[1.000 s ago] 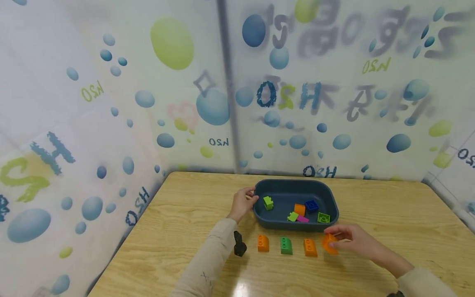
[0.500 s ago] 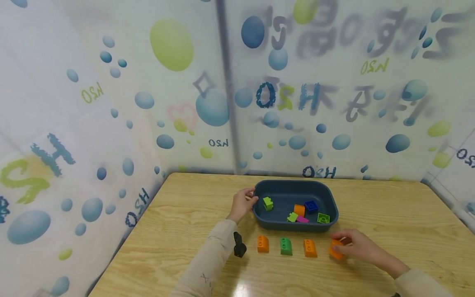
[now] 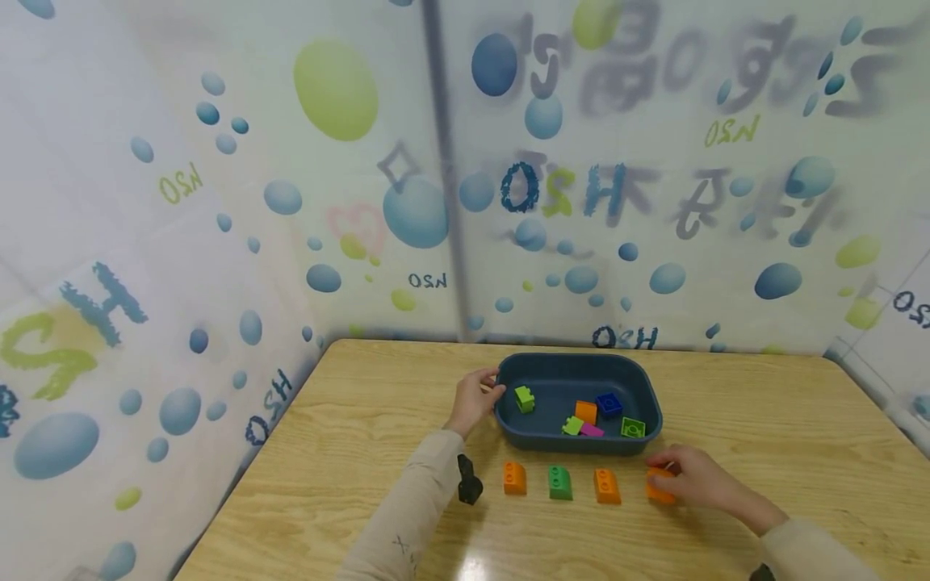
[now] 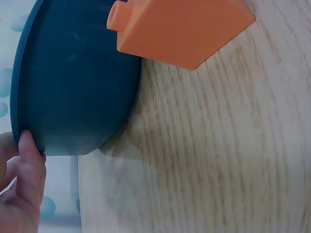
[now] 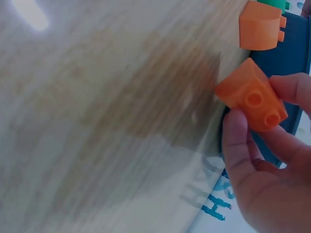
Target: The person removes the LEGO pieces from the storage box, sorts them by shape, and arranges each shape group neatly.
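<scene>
- Right hand (image 3: 701,482) pinching orange brick (image 3: 659,486) between thumb and fingers — brick down at the wooden table (image 3: 763,420), right end of the row.
- Left of that grip: orange brick (image 3: 606,485), green brick (image 3: 560,481), another orange brick (image 3: 514,477).
- Left hand (image 3: 475,397) gripping rim of blue tray (image 3: 577,365), thumb on the edge.
- Beyond the pinch, inside tray: loose bricks, mixed colours.

Your right hand (image 3: 697,482) comes down and settles toward you, bringing the orange brick (image 3: 659,486) it pinches from tilted above the table (image 3: 763,420) to low on the wood, just right of the row's last orange brick (image 3: 606,486). Your fingers (image 5: 238,145) now cover more of it.
</scene>
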The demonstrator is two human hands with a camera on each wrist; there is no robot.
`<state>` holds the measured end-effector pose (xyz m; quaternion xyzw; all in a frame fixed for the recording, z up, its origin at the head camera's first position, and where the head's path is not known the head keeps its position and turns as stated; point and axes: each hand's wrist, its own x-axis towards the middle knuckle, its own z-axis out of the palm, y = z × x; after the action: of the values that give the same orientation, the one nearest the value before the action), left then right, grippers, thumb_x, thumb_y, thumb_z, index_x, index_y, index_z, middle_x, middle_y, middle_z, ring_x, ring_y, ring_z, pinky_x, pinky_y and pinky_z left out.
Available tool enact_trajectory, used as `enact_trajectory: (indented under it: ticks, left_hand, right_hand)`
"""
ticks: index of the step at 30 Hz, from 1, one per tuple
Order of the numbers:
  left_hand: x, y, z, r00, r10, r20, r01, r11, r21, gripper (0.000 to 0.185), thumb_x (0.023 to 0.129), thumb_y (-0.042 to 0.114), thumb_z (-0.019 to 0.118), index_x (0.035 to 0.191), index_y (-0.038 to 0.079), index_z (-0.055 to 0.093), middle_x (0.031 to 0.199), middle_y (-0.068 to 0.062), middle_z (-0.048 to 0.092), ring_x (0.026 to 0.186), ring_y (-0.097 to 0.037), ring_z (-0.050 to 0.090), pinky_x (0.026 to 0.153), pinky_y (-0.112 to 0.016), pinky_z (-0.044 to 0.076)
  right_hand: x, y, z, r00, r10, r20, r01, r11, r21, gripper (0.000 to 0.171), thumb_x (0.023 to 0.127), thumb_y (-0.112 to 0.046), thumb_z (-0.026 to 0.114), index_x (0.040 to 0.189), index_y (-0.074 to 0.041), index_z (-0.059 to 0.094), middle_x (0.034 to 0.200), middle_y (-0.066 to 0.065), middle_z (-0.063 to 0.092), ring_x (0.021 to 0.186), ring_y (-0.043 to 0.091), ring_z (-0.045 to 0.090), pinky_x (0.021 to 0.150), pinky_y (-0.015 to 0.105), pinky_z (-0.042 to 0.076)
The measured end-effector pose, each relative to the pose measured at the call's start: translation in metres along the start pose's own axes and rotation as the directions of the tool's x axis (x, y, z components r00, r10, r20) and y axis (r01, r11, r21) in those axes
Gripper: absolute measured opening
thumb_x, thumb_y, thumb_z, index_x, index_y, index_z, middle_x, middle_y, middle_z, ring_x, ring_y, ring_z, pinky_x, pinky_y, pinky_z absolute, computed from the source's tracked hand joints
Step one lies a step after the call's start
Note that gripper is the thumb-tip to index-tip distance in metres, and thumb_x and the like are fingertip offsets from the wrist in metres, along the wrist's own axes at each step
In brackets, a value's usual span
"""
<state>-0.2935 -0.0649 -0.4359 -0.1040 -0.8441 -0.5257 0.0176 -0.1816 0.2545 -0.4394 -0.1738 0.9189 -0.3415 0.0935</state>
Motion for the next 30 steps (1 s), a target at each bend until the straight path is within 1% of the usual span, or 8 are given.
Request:
enact_trajectory:
  ticks: [3,5,9,11,16,24,27,30]
  left_hand:
    - [0.000,-0.001,0.000,1.000,-0.007,-0.001,0.007,1.000,0.006,0.034,0.084,0.003,0.058,0.118,-0.003,0.055,0.084,-0.011,0.053,0.059,-0.018,0.056,0.051,-0.041,0.053]
    - [0.001,-0.001,0.000,1.000,-0.010,0.001,0.010,1.000,0.006,0.034,0.085,0.004,0.058,0.118,-0.002,0.055,0.084,-0.011,0.053,0.059,-0.016,0.056,0.051,-0.041,0.053]
    - [0.002,-0.003,0.001,1.000,-0.011,0.002,0.011,1.000,0.004,0.034,0.085,0.005,0.058,0.118,-0.002,0.055,0.084,-0.010,0.053,0.060,-0.017,0.056,0.051,-0.041,0.053]
    - [0.002,-0.004,0.001,1.000,-0.006,0.002,0.006,1.000,0.004,0.034,0.085,0.005,0.058,0.118,-0.002,0.055,0.084,-0.010,0.053,0.061,-0.020,0.057,0.051,-0.041,0.053]
    - [0.001,-0.004,0.001,1.000,0.001,-0.002,-0.001,1.000,0.007,0.034,0.084,0.004,0.058,0.118,-0.002,0.055,0.084,-0.010,0.053,0.064,-0.024,0.059,0.051,-0.042,0.053]
    - [0.000,-0.003,0.001,1.000,0.006,-0.002,-0.006,1.000,0.007,0.034,0.085,0.004,0.058,0.118,-0.003,0.054,0.085,-0.012,0.054,0.065,-0.025,0.059,0.050,-0.040,0.053]
    - [0.001,-0.003,0.001,1.000,0.006,0.001,-0.006,1.000,0.009,0.034,0.085,0.004,0.058,0.118,-0.003,0.054,0.085,-0.012,0.054,0.065,-0.026,0.059,0.050,-0.039,0.053]
    - [0.001,-0.002,0.001,1.000,0.005,0.001,-0.005,1.000,0.013,0.034,0.084,0.005,0.058,0.118,-0.003,0.054,0.085,-0.012,0.055,0.065,-0.025,0.059,0.050,-0.039,0.053]
  right_hand:
    - [0.002,-0.001,0.000,1.000,0.020,0.005,-0.020,1.000,-0.018,0.024,0.076,-0.011,0.064,0.091,0.008,0.064,0.085,0.009,0.060,0.070,0.015,0.053,0.058,0.023,0.047]
    - [0.003,-0.002,0.000,1.000,0.019,0.006,-0.019,1.000,-0.024,0.024,0.076,-0.011,0.064,0.090,0.007,0.064,0.085,0.009,0.061,0.070,0.015,0.052,0.057,0.024,0.046]
    - [0.005,-0.003,0.004,1.000,-0.009,-0.007,0.009,0.999,-0.046,0.023,0.076,-0.013,0.065,0.089,0.007,0.064,0.084,0.010,0.061,0.069,0.014,0.050,0.057,0.024,0.045]
    - [0.005,-0.002,0.007,1.000,-0.021,-0.020,0.019,0.998,-0.059,0.024,0.076,-0.013,0.066,0.089,0.006,0.064,0.084,0.009,0.061,0.069,0.014,0.050,0.057,0.024,0.044]
    - [0.003,0.000,0.015,0.998,-0.019,-0.058,0.016,0.999,-0.050,0.027,0.075,-0.017,0.068,0.092,0.003,0.063,0.086,0.006,0.059,0.072,0.014,0.052,0.058,0.023,0.046]
    - [0.002,0.004,0.024,0.986,-0.093,-0.137,0.082,0.993,-0.088,0.027,0.074,-0.020,0.071,0.090,0.000,0.064,0.086,0.004,0.061,0.070,0.009,0.052,0.059,0.024,0.047]
    - [0.001,0.004,0.024,0.986,-0.101,-0.132,0.092,0.993,-0.075,0.028,0.074,-0.020,0.071,0.091,0.000,0.063,0.086,0.004,0.061,0.071,0.008,0.053,0.060,0.024,0.047]
    - [0.000,0.004,0.021,0.989,-0.123,-0.079,0.120,0.992,-0.038,0.033,0.074,-0.022,0.071,0.094,0.002,0.061,0.089,0.005,0.060,0.073,0.009,0.053,0.062,0.024,0.048]
